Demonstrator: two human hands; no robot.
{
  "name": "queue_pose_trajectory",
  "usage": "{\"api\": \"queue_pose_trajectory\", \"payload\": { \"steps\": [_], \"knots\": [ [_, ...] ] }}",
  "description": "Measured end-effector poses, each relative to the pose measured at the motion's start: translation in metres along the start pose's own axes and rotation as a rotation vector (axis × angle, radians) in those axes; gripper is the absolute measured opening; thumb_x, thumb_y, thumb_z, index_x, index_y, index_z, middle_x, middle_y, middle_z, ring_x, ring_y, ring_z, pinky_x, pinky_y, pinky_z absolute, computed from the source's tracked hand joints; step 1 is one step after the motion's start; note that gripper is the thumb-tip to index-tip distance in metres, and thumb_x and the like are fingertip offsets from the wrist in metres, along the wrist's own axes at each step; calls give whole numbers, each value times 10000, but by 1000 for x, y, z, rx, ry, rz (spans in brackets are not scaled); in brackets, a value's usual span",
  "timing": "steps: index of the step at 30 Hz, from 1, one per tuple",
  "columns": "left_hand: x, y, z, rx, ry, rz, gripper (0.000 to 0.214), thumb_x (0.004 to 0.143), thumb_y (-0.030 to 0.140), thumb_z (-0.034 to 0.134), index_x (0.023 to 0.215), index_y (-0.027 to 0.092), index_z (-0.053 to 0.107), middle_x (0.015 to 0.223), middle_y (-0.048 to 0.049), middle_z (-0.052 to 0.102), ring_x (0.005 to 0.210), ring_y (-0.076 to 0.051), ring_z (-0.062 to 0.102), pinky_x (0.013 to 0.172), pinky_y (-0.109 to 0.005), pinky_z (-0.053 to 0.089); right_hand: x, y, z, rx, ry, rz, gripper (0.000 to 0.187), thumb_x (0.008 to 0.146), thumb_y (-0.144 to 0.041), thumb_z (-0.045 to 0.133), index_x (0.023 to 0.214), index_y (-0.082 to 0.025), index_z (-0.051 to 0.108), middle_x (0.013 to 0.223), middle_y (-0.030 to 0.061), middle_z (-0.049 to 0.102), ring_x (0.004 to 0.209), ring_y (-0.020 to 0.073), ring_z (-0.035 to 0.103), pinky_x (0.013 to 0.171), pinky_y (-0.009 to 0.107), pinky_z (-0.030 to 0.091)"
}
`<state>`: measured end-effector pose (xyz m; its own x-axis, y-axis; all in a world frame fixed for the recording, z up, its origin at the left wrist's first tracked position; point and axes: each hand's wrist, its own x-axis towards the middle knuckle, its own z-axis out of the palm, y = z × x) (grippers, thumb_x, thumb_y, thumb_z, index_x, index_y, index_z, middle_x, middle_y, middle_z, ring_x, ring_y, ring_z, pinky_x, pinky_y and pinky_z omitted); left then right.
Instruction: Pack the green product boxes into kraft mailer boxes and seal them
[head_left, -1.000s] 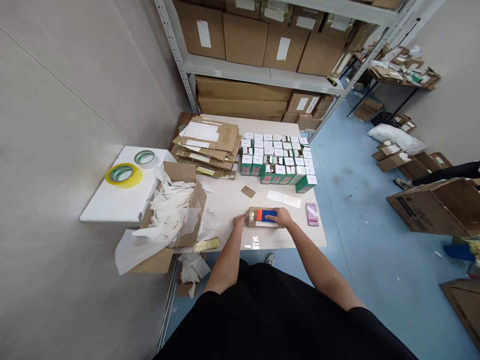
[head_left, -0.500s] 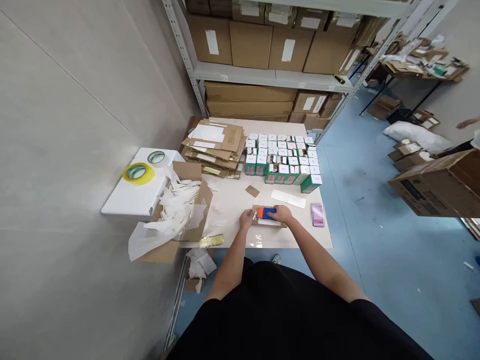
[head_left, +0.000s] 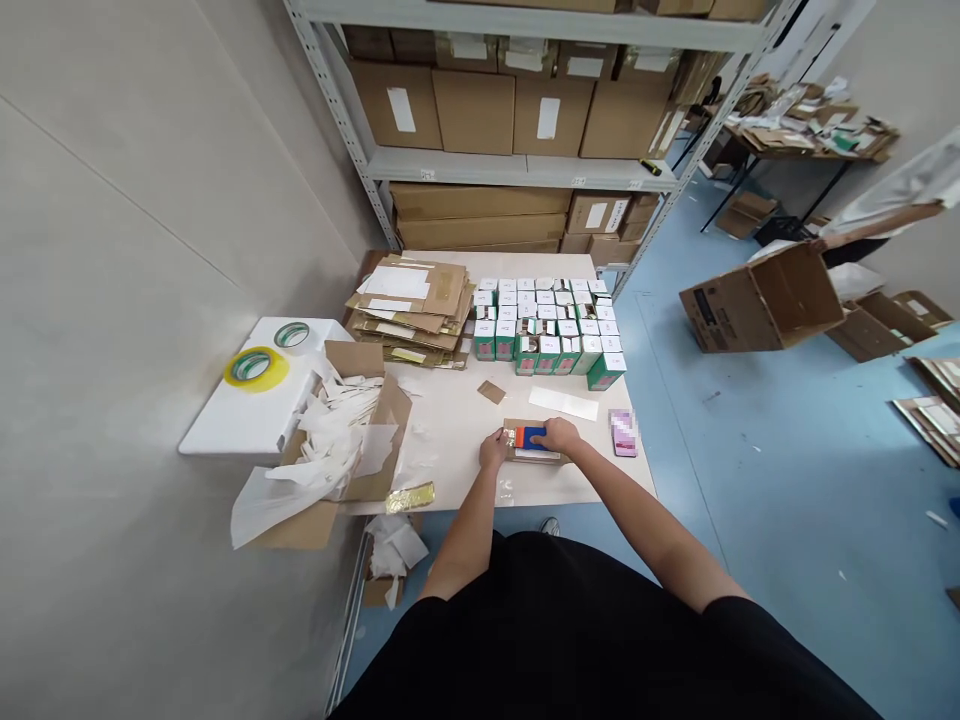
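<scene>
A small flat cardboard box (head_left: pixel 534 453) lies near the front edge of the white table (head_left: pixel 457 420). On top of it sits an orange and blue tool (head_left: pixel 529 436). My right hand (head_left: pixel 559 436) is closed over the tool's blue end. My left hand (head_left: pixel 493 450) grips the left end of the box, fingers curled. A strip of white paper (head_left: pixel 564 403) lies just beyond the box, and a small pink pack (head_left: pixel 622 432) lies to its right.
Rows of green and white cartons (head_left: pixel 547 325) and a stack of flattened cardboard (head_left: pixel 411 310) fill the table's far half. An open box of white paper scraps (head_left: pixel 337 430) and tape rolls (head_left: pixel 255 368) sit left. Another person carries a large carton (head_left: pixel 761 298) at right. Shelves (head_left: pixel 517 165) stand behind.
My hands stay on the box and tool; the left hand has closed in on the box's left end. The large carton at right has been carried up and to the left.
</scene>
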<state>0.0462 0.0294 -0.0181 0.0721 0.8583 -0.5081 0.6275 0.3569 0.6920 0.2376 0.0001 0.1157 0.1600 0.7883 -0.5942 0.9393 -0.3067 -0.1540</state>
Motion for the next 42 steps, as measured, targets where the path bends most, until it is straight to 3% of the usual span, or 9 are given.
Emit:
{"api": "queue_pose_trajectory", "payload": {
  "steps": [4,9,17,26,33,42],
  "knots": [
    [-2,6,4,34,-5,6,424,1021,412,541,1357,207,699,1315,-118,731,1185,-297,685,965,-368,516,0,30,-4,22,-2,43,567,863,-642,705,1161,-162,745,1208,164,744,1084,276,716,811,290,517],
    [-2,9,3,86,-13,14,415,1040,414,491,1349,239,705,1277,-93,751,1140,-282,693,925,-334,509,-8,74,-8,21,1,86,492,851,-588,728,1088,-158,767,1124,162,765,1000,275,731,740,282,502],
    [-3,10,4,199,3,25,423,1044,468,450,1365,331,689,1262,-58,758,1132,-262,697,871,-300,500,-9,98,-4,77,13,94,482,836,-591,738,1068,-170,761,1078,150,771,938,268,729,691,277,486],
    [0,10,4,249,0,16,465,1042,470,419,1422,330,648,1313,-64,737,1172,-272,680,888,-315,497,-21,174,-3,61,26,217,483,822,-607,747,1057,-186,771,1152,139,753,1038,278,706,720,274,473],
    [3,9,-3,197,-42,22,471,1025,478,437,1412,324,654,1327,-58,731,1196,-262,673,915,-302,496,-24,178,1,124,36,238,498,803,-596,772,1113,-206,777,1150,128,754,1035,272,702,725,273,473],
    [13,-4,-18,101,-64,63,430,1024,480,480,1339,303,713,1258,-57,765,1171,-259,694,944,-303,511,-34,158,1,177,46,253,432,834,-600,754,1034,-219,792,1065,95,767,994,253,711,723,257,466]
  ]
}}
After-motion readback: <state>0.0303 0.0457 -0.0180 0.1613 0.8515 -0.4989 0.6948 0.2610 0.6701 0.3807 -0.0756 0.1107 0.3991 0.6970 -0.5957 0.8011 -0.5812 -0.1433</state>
